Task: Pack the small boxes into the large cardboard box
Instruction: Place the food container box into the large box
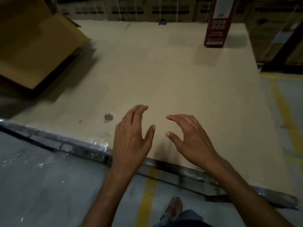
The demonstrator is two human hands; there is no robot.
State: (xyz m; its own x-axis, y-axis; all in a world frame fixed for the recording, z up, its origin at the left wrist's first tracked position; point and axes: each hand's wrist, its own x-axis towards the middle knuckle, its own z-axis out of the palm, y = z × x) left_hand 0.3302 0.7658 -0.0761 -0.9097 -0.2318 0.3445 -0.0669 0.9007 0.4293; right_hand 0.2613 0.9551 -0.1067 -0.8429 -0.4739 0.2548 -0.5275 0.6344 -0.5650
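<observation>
The large cardboard box (37, 46) sits at the far left of a pale board platform (164, 79), its flaps open; its inside is hidden from here. A tall dark-red small box (218, 23) stands upright at the far right of the platform. My left hand (132, 136) and my right hand (190, 138) hover side by side over the platform's near edge, fingers spread and curved toward each other, holding nothing. Both hands are far from either box.
Stacked cartons (131, 9) line the back wall. A dark hole (108, 117) marks the platform near my left hand. Plastic-wrapped pallet edging (78, 146) borders the front. A grey floor with yellow lines (147, 199) lies below, with my foot (174, 207) on it.
</observation>
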